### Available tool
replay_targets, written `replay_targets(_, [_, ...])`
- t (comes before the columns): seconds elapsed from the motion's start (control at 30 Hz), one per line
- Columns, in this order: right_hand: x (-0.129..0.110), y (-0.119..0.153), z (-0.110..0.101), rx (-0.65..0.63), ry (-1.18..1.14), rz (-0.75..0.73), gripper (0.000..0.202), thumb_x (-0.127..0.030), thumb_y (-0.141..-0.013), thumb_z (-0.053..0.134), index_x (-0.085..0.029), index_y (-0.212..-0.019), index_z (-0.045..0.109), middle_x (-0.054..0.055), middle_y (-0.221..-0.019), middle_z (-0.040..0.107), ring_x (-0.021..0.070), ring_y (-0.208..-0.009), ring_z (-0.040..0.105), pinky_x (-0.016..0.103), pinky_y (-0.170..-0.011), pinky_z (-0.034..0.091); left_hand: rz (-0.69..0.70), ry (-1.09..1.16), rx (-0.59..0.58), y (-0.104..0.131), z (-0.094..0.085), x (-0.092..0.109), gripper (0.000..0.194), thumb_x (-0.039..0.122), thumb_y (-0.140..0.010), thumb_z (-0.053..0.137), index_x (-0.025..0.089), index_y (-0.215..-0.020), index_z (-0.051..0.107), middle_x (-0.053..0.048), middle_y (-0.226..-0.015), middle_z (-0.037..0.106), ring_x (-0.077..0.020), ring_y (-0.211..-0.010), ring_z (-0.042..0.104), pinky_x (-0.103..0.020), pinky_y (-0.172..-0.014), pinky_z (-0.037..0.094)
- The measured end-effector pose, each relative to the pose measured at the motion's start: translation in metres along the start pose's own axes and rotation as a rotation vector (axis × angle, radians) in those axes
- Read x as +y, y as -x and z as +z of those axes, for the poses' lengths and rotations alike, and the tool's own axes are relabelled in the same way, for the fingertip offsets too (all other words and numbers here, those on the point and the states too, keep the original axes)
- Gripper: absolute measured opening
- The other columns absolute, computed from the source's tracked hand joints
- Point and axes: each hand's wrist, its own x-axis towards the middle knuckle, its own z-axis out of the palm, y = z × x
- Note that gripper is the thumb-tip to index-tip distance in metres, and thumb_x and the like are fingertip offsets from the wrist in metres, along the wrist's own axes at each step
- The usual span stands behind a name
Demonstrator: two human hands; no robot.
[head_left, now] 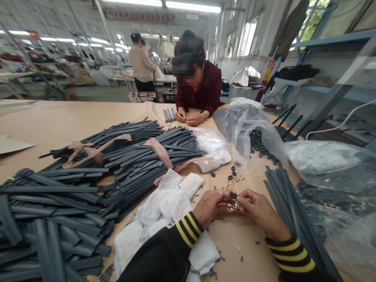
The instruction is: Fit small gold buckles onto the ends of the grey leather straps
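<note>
head view: a short dark grey strap piece (233, 195) is pinched between the fingertips of the left hand (210, 204) and the right hand (258, 208), low over the tan table (241, 254). gold metal buckles (236, 179) lie just beyond, partly hidden by the fingers, near black oval rings (230, 177). crumpled white wrapping (165, 199) lies by the left wrist and under the left forearm, crowding that side. left of it spread a heap of wide dark grey strips (49, 224) and narrow dark strip bundles (154, 158) wrapped with pinkish cloth ties (160, 152). long thin dark strips (288, 199) run beside the right forearm, with clear plastic bags (336, 160) further right. ahead, an open clear bag (243, 126) has small black pieces (264, 148) at its mouth. across the table, a person in a dark red top (197, 87) leans over with both hands together, beside a short row of grey straps (170, 115).
</note>
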Motion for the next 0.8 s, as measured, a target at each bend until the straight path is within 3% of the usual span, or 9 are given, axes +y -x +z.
replay_targets(0.13, [-0.012,0.007,0.001,-0.170,-0.034,-0.007,0.027,-0.043,-0.075,0.052,-0.017,-0.069,0.048,-0.004,-0.055,0.051,0.0067,-0.044,0.041,0.019,-0.041,0.029,-0.025,0.070,-0.007,0.000,-0.002,-0.003,0.034,0.042,-0.068,0.060,0.013,-0.081,0.049,-0.003,-0.075,0.057,-0.0117,-0.064,0.056,-0.023,-0.057,0.043])
replay_targets(0.23, [-0.018,0.011,0.005,-0.264,-0.049,0.014,0.026,-0.041,-0.075,0.053,-0.016,-0.070,0.048,-0.003,-0.057,0.054,0.0055,-0.043,0.041,0.017,-0.038,0.029,-0.076,0.110,-0.086,0.001,-0.003,-0.004,0.037,0.040,-0.065,0.064,0.015,-0.085,0.044,-0.001,-0.074,0.057,-0.0114,-0.062,0.057,-0.022,-0.055,0.044])
replay_targets(0.4, [-0.017,0.010,0.006,-0.249,-0.081,0.050,0.030,-0.045,-0.074,0.053,-0.016,-0.068,0.046,-0.004,-0.052,0.052,0.0044,-0.039,0.040,0.016,-0.036,0.029,-0.161,0.138,-0.148,0.001,-0.006,-0.002,0.038,0.040,-0.062,0.066,0.014,-0.079,0.045,0.002,-0.065,0.053,-0.0061,-0.053,0.052,-0.018,-0.050,0.045])
replay_targets(0.6, [-0.017,0.011,0.007,-0.284,-0.137,0.081,0.032,-0.047,-0.073,0.053,-0.017,-0.068,0.044,-0.006,-0.049,0.051,0.0036,-0.035,0.038,0.015,-0.034,0.026,-0.153,0.180,-0.192,0.001,-0.005,-0.001,0.039,0.040,-0.058,0.069,0.014,-0.070,0.043,0.002,-0.061,0.053,-0.0063,-0.050,0.051,-0.017,-0.045,0.042])
replay_targets(0.7, [-0.017,0.012,0.005,-0.286,-0.104,0.070,0.032,-0.047,-0.076,0.049,-0.017,-0.068,0.046,-0.006,-0.048,0.051,0.0034,-0.033,0.038,0.015,-0.034,0.024,-0.107,0.149,-0.127,0.000,-0.003,-0.002,0.038,0.040,-0.058,0.069,0.012,-0.066,0.045,0.002,-0.060,0.053,-0.0057,-0.050,0.049,-0.017,-0.045,0.039])
replay_targets(0.8, [-0.019,0.014,0.002,-0.366,-0.022,0.050,0.031,-0.045,-0.080,0.043,-0.015,-0.076,0.052,-0.005,-0.049,0.050,0.0043,-0.036,0.039,0.016,-0.036,0.026,-0.042,0.089,-0.007,-0.003,-0.004,-0.006,0.036,0.042,-0.063,0.064,0.012,-0.064,0.044,0.002,-0.057,0.052,-0.0045,-0.047,0.045,-0.017,-0.045,0.036])
